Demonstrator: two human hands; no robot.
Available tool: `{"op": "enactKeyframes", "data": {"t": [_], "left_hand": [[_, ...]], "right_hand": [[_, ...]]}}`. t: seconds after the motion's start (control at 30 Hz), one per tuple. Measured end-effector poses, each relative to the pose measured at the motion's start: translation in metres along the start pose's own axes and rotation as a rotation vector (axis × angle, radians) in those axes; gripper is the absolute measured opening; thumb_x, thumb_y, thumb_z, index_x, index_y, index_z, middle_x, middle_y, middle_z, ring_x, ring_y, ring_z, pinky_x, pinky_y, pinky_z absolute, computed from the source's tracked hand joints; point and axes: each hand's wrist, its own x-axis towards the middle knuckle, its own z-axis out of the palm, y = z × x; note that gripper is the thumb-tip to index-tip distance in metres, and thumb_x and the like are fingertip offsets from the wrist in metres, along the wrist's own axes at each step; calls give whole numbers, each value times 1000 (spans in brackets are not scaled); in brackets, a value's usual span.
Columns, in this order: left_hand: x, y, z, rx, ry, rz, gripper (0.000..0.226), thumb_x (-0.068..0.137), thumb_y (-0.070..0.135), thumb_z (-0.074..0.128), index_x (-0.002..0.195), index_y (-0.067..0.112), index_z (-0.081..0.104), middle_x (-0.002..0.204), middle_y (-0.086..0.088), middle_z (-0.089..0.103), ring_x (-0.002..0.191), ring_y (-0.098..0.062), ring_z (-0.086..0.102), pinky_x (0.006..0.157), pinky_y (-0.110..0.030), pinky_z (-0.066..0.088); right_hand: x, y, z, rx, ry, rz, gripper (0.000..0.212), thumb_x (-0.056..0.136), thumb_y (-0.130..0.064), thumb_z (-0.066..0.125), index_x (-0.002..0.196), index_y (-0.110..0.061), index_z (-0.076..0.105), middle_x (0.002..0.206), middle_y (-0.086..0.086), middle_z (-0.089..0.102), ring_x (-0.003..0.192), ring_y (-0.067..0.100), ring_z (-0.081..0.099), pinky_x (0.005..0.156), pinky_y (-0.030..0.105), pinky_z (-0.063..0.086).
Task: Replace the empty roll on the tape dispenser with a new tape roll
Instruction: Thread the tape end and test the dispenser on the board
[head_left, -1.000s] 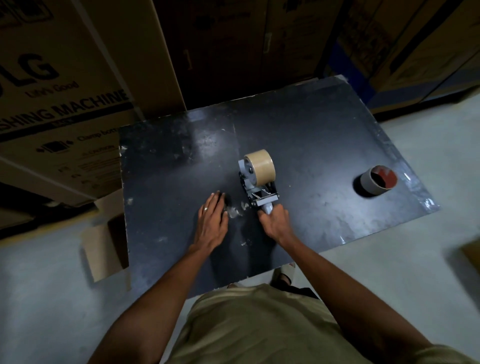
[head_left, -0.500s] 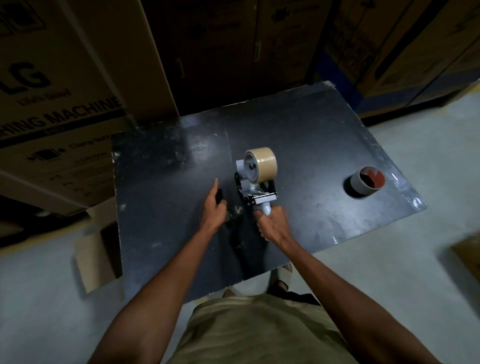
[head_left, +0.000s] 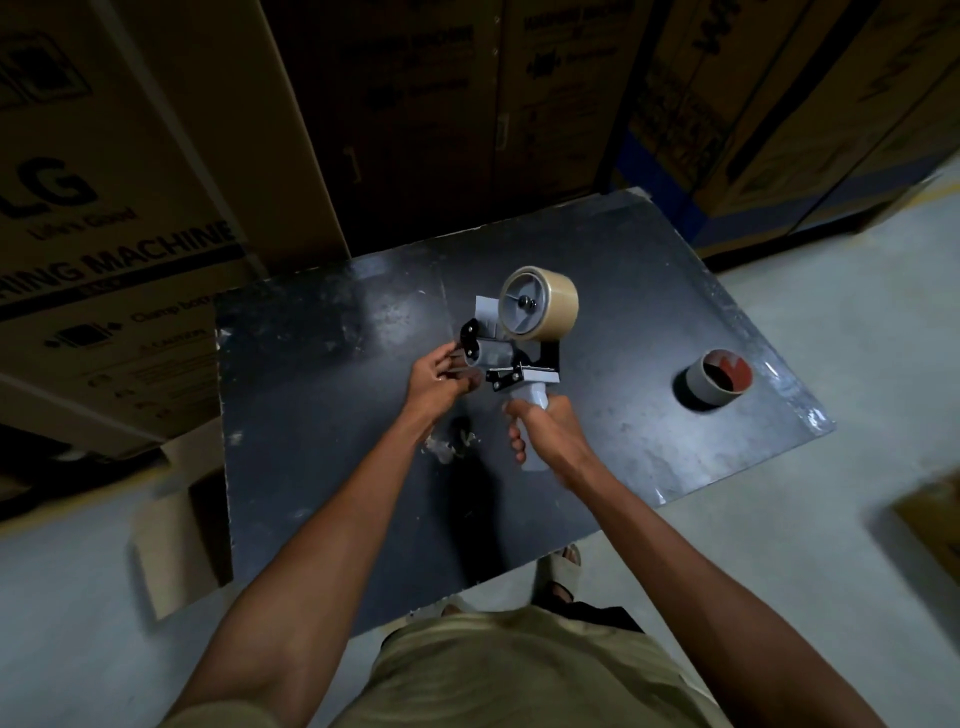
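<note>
A grey and black tape dispenser (head_left: 506, 358) is held up above the black table (head_left: 597, 441). A tan tape roll (head_left: 558, 306) sits on its grey hub. My right hand (head_left: 545, 431) is closed around the white handle. My left hand (head_left: 439, 382) pinches the dispenser's front end near the roller and black side plate. An empty cardboard core (head_left: 717, 384) with a reddish inside stands on the table at the right.
Scraps of torn tape (head_left: 449, 444) lie on the table below my hands. Large cardboard boxes (head_left: 119, 218) stand behind and left of the table. A small open carton (head_left: 176, 540) sits on the floor at the left. A sandalled foot (head_left: 561, 571) shows under the table's near edge.
The dispenser has been lifted off the table and tilted up. My left hand left the table surface and took hold of the dispenser's front end. The camera moved closer.
</note>
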Motion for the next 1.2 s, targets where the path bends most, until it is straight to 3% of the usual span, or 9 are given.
{"op": "enactKeyframes", "data": {"t": [0.07, 0.13, 0.23, 0.37, 0.63, 0.7, 0.83, 0.93, 1.2], "left_hand": [[5, -5, 2, 56, 33, 14, 51, 77, -21, 68, 123, -1, 58, 89, 1, 67, 67, 7, 66, 68, -13, 55], [12, -14, 1, 127, 57, 29, 42, 77, -15, 71, 117, -5, 64, 86, -2, 70, 72, 0, 68, 77, -23, 57], [24, -24, -3, 267, 75, 59, 28, 80, 1, 76, 106, 10, 74, 93, -5, 76, 87, -16, 72, 91, -38, 58], [38, -23, -6, 532, 170, 168, 16, 80, 20, 74, 95, 24, 79, 93, 8, 77, 89, -11, 70, 84, -34, 59], [59, -25, -8, 821, 210, 409, 6, 78, 15, 76, 84, 14, 78, 94, 0, 71, 91, -26, 62, 80, -39, 52], [67, -34, -11, 823, 216, 422, 9, 74, 12, 78, 84, 12, 76, 92, -2, 70, 89, -27, 62, 76, -37, 53], [76, -42, -16, 766, 166, 424, 24, 71, -1, 75, 89, 14, 74, 96, -5, 67, 90, -15, 57, 78, -14, 43], [76, -47, -19, 845, 142, 501, 29, 65, -3, 76, 91, 10, 75, 94, -4, 69, 86, -22, 55, 74, -30, 46], [72, -64, -23, 923, 85, 558, 27, 66, 4, 79, 92, 8, 72, 91, -5, 65, 82, -28, 56, 68, -38, 48]], "right_hand": [[2, -6, -3, 16, -5, 6, 15, 77, -20, 66, 70, -7, 64, 58, 11, 60, 51, 25, 54, 50, 35, 47], [5, -12, -5, 30, -11, 11, 14, 75, -20, 66, 69, -8, 63, 57, 11, 59, 50, 24, 53, 49, 35, 47], [10, -19, -8, 31, -13, 15, 13, 77, -17, 66, 69, -7, 63, 56, 10, 59, 49, 22, 52, 49, 34, 46], [18, -22, -11, 12, -6, 5, 14, 79, -17, 66, 71, -7, 64, 57, 10, 59, 50, 23, 54, 48, 33, 47], [32, -5, 3, -65, 60, -12, 25, 85, -18, 65, 63, -7, 60, 53, 12, 58, 44, 26, 52, 44, 32, 45], [36, 2, 7, -100, 61, -17, 26, 87, -16, 63, 62, -7, 58, 53, 13, 58, 44, 25, 53, 44, 31, 45], [43, 13, 12, -163, 69, 3, 26, 86, -17, 61, 61, -12, 56, 53, 11, 59, 43, 24, 55, 46, 33, 48], [46, 19, 15, -178, 73, 15, 26, 87, -20, 62, 63, -12, 58, 54, 9, 59, 43, 21, 55, 44, 30, 47], [51, 37, 15, -210, 69, 33, 24, 87, -27, 65, 72, -9, 59, 55, 9, 61, 41, 19, 56, 40, 25, 43]]}}
